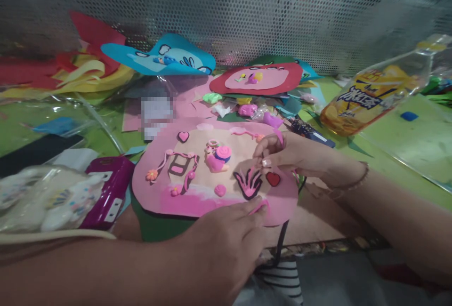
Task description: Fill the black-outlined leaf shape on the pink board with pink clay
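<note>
A pink rounded paper craft (148,197) lies on the table, with a cream paper centre. On it are a pink clay snail (216,159) with a swirled shell, a black-edged pink coral shape (249,182), a red heart (273,179) and clay flowers on strings. My left hand (229,237) rests on the craft's lower right edge, fingers stretched out beside a curved pink clay strip (264,208). Over the right side is my right hand (278,155), its fingertips pinched together; what they hold, if anything, is hidden.
Behind the craft lie lumps of coloured clay (247,109), a red paper craft (222,84) and a blue one (141,63). A tilted drink bottle (374,92) stands right. To the left are a magenta case (113,188) and a clear pouch (31,202).
</note>
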A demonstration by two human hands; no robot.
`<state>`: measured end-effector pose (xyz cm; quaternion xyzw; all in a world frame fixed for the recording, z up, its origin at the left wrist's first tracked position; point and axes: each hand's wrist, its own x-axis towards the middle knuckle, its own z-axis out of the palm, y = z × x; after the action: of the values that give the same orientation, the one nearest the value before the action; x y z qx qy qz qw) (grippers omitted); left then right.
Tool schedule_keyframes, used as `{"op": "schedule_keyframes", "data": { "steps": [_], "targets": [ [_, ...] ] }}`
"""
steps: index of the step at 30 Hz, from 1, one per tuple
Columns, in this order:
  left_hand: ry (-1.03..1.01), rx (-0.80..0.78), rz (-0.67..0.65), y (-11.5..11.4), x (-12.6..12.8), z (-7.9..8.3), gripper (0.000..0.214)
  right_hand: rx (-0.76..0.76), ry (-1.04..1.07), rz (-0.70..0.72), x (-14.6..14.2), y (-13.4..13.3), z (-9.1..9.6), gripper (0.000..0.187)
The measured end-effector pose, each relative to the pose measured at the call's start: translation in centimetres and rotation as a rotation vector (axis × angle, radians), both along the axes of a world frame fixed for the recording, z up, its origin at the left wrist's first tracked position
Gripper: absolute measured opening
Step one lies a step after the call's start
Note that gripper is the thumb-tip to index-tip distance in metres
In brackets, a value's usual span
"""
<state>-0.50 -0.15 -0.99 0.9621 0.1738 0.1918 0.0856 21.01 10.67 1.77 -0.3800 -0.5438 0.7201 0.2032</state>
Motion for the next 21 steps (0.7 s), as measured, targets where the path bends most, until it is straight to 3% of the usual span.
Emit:
{"op": "schedule_keyframes", "data": {
  "steps": [7,14,17,21],
  "targets": [
    [0.038,0.037,-0.035,0.1,0.0,-0.4,0.027,-0.059,0.008,0.164,0.1,0.0,-0.1,0.015],
    [0.015,0.092,-0.049,-0.1,-0.2,0.2,0.032,-0.089,-0.03,0.512,0.1,-0.8,0.7,0.015],
    [-0.007,0.106,-0.068,-0.1,-0.3,0.3,0.032,-0.067,-0.033,0.514,0.0,-0.9,0.7,0.013],
    [0.013,0.119,-0.077,0.0,-0.2,0.1,0.03,0.026,-0.089,0.39,0.0,-0.6,0.4,0.019]
  ]
}}
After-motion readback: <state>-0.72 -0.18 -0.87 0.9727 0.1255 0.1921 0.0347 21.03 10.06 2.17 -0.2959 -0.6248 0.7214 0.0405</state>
